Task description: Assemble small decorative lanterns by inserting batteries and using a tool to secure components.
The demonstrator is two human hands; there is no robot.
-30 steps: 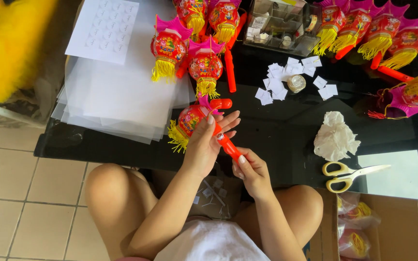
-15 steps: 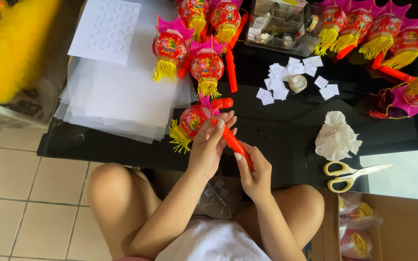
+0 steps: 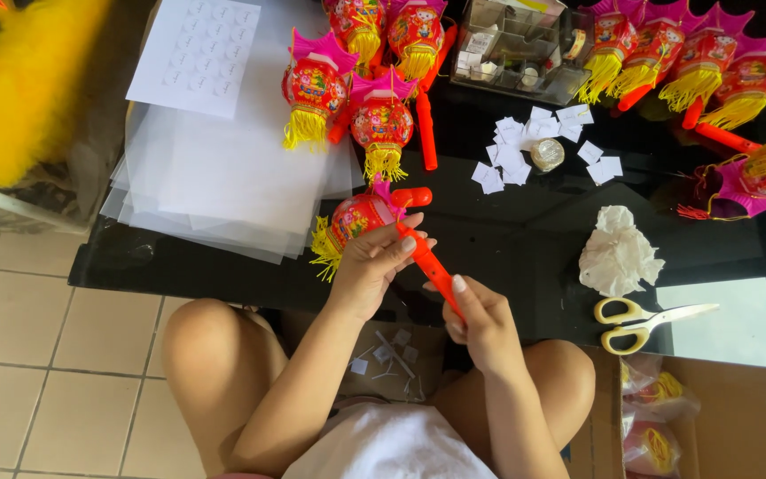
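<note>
Across the middle of the frame runs our black table (image 3: 525,257), and on its left part lies the stack of clear sheets (image 3: 223,177) with a white sticker sheet (image 3: 192,55) on top. A yellow furry thing (image 3: 19,84) fills the upper left corner. Finished red lanterns (image 3: 347,98) sit in the upper middle, and another row of lanterns (image 3: 684,62) runs along the upper right. A cardboard box (image 3: 711,417) sits at the lower right, and a crumpled white tissue (image 3: 618,253) lies right of centre with yellow-handled scissors (image 3: 636,319) just below it. Small paper squares (image 3: 511,160) are scattered above centre around a little tape roll (image 3: 547,153). At the centre, over the table's near edge, we hold one lantern (image 3: 356,222) by its orange handle (image 3: 432,266): our left hand (image 3: 374,266) wraps its fingers closed around the upper handle just beside the lantern body, and our right hand (image 3: 480,324) pinches the lower end between thumb and fingertips. We judge we are fitting or adjusting the handle; the next move seems to call for a firm grip with both hands, keeping the handle straight.
</note>
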